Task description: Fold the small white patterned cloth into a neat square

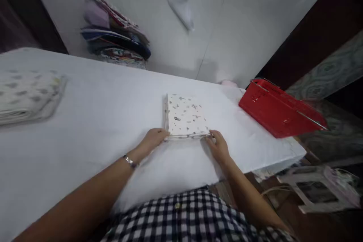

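Observation:
A folded white cloth (187, 116) with small dark printed figures lies on the white-covered table (113, 102) in front of me. Its near edge shows several layers. My left hand (154, 138), with a bracelet at the wrist, grips the near left corner between thumb and fingers. At the near right corner, my right hand (218, 145) pinches the layers in the same way. The undersides of the fingers are hidden.
A red plastic basket (279, 109) stands at the table's right end. Another folded printed cloth (28, 96) lies at far left. Behind the table's back edge is a stack of folded fabrics (116, 34). A pale plastic stool (320, 187) stands on the floor at lower right.

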The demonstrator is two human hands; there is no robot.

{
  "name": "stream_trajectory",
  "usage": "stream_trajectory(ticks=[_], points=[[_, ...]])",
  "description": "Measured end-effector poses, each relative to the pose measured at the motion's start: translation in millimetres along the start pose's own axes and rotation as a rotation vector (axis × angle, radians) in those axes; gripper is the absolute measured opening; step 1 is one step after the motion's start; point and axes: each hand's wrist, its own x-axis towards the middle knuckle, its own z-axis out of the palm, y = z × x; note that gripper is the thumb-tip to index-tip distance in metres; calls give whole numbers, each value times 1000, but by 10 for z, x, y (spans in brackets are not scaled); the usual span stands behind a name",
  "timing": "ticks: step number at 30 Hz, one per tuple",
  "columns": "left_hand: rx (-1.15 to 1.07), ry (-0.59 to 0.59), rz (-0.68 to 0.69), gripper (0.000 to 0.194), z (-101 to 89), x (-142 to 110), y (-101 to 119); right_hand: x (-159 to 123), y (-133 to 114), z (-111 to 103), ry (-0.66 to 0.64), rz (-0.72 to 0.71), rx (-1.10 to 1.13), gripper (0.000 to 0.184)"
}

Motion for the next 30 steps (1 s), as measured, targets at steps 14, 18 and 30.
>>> stream_trajectory(ticks=[14,18,30], points=[[33,62,-41,27,9,37,-50,72,11,-25,-104,-25,-94,40],[76,74,-29,23,40,75,-99,101,-12,-112,-62,-27,-72,33],[164,-5,-12,15,62,93,-177,404,22,-187,-203,-157,-98,49]])
